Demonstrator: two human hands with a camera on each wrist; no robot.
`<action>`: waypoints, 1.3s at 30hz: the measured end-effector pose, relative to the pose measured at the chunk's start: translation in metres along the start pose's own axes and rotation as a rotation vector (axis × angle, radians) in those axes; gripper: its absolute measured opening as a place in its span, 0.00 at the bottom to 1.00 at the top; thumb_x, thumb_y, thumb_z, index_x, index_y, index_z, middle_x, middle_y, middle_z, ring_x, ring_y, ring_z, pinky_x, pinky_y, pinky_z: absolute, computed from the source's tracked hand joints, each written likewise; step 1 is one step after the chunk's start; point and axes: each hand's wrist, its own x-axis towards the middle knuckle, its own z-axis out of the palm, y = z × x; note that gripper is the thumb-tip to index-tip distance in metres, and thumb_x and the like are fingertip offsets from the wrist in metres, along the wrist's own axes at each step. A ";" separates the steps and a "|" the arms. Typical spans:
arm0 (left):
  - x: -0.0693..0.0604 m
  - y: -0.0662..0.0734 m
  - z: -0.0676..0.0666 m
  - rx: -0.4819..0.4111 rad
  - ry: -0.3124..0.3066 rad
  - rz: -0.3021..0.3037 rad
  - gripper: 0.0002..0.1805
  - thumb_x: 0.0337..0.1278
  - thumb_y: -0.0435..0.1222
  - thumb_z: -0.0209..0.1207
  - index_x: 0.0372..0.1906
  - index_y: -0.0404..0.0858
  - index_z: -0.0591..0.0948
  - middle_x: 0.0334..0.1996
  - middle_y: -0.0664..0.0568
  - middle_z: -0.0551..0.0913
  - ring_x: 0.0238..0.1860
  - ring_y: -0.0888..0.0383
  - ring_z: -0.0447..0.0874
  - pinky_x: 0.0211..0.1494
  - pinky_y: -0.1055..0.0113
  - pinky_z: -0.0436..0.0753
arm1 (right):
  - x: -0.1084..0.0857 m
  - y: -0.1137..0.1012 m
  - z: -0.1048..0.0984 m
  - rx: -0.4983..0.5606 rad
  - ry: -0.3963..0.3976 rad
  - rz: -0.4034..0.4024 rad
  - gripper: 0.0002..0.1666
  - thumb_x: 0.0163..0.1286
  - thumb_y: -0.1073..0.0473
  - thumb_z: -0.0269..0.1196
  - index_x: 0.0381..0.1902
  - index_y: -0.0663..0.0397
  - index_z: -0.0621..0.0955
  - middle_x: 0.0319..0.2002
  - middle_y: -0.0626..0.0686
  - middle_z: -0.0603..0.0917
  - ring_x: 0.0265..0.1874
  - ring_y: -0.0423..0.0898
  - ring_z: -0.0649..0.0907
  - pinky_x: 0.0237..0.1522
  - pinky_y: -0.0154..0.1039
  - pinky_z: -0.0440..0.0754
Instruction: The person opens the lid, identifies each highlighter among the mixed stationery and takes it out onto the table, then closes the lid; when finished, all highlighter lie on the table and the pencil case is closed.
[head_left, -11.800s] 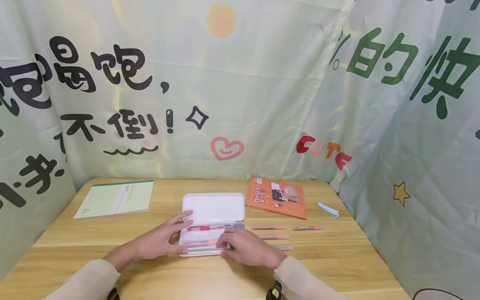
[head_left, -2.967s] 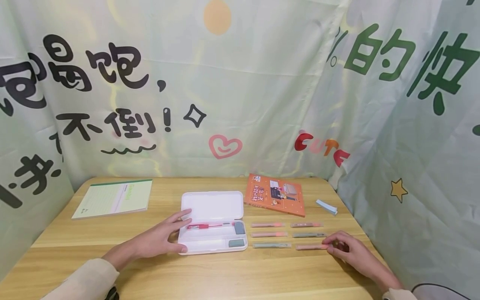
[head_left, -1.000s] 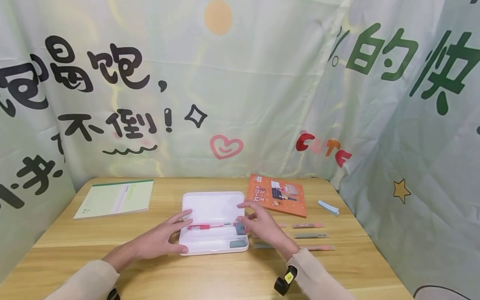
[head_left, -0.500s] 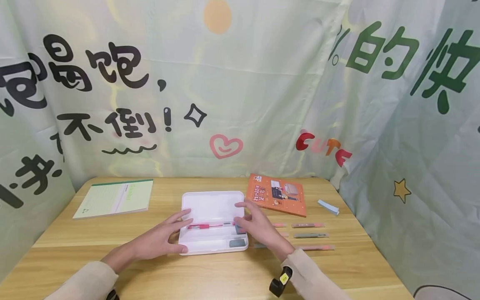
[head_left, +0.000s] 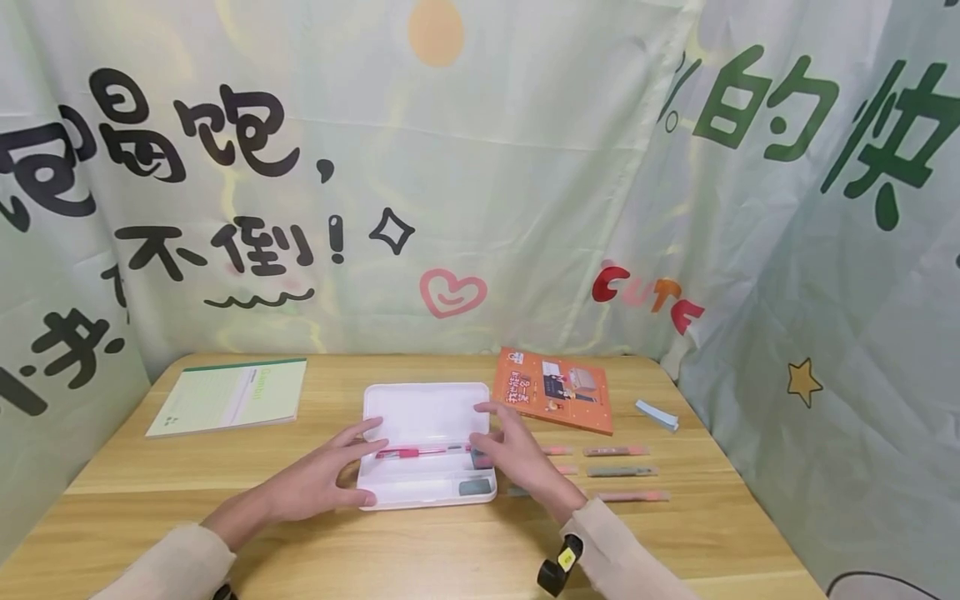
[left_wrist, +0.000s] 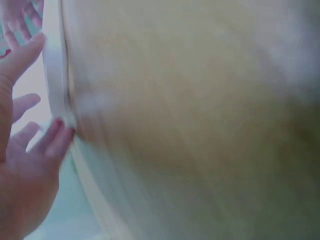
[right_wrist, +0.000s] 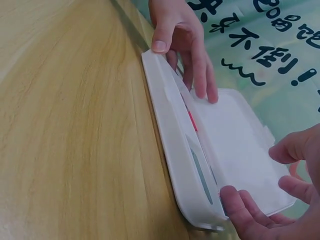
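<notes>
A white pencil case lies on the table with its lid folded back. Inside are a red pen, a grey-green block and a darker block partly behind my right fingers. My left hand rests at the case's left end, thumb on the near edge and fingers spread near the hinge. At the other end my right hand touches the lid's right edge and the case with loosely spread fingers; the right wrist view shows this hand by the lid.
Several slim pens lie right of the case, among them a grey one and a pink one. Behind are an orange book, a blue strip and, at left, a green notebook. A printed cloth surrounds the table.
Pens seen in the case earlier now lie in rows at right. My right hand has come back from the pens to the case's right end. My left hand has stayed.
</notes>
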 end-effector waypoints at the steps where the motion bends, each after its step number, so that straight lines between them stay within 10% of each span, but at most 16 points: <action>1: 0.000 0.002 0.001 0.030 0.027 0.009 0.46 0.62 0.56 0.76 0.80 0.41 0.75 0.87 0.47 0.59 0.77 0.42 0.71 0.74 0.39 0.78 | 0.000 0.000 0.000 0.018 0.007 0.004 0.34 0.82 0.57 0.64 0.80 0.55 0.68 0.83 0.69 0.58 0.53 0.58 0.89 0.52 0.51 0.93; 6: -0.001 0.013 0.004 0.101 0.209 0.001 0.41 0.59 0.49 0.79 0.76 0.43 0.79 0.82 0.47 0.65 0.61 0.54 0.81 0.55 0.61 0.88 | 0.001 -0.001 -0.001 0.117 0.031 0.016 0.45 0.83 0.61 0.62 0.87 0.49 0.53 0.80 0.71 0.61 0.54 0.59 0.86 0.53 0.52 0.93; 11: 0.001 0.023 0.005 -0.133 0.340 -0.146 0.42 0.71 0.41 0.73 0.82 0.39 0.65 0.79 0.39 0.64 0.51 0.53 0.85 0.41 0.69 0.89 | 0.000 -0.002 0.000 0.151 0.039 0.012 0.52 0.83 0.62 0.62 0.90 0.44 0.44 0.76 0.70 0.63 0.55 0.60 0.85 0.54 0.52 0.92; 20: 0.005 0.027 0.004 -0.537 0.221 -0.302 0.41 0.83 0.46 0.61 0.86 0.39 0.55 0.80 0.32 0.66 0.60 0.45 0.86 0.52 0.61 0.93 | -0.004 0.001 0.002 0.132 0.045 -0.004 0.36 0.85 0.53 0.63 0.81 0.54 0.63 0.71 0.67 0.69 0.56 0.59 0.86 0.55 0.50 0.92; 28: -0.001 0.025 0.005 -0.537 0.200 -0.341 0.34 0.88 0.57 0.47 0.79 0.36 0.68 0.73 0.33 0.75 0.62 0.43 0.88 0.68 0.43 0.86 | -0.013 -0.001 -0.004 0.001 0.074 0.064 0.35 0.86 0.33 0.52 0.71 0.55 0.73 0.58 0.62 0.79 0.49 0.54 0.85 0.50 0.49 0.90; 39: -0.011 0.024 0.004 -0.439 0.197 -0.241 0.19 0.86 0.46 0.56 0.66 0.39 0.82 0.74 0.42 0.78 0.72 0.41 0.78 0.68 0.57 0.85 | -0.024 0.005 -0.019 -0.224 -0.090 -0.114 0.15 0.83 0.48 0.63 0.57 0.48 0.87 0.65 0.54 0.81 0.47 0.46 0.79 0.47 0.39 0.79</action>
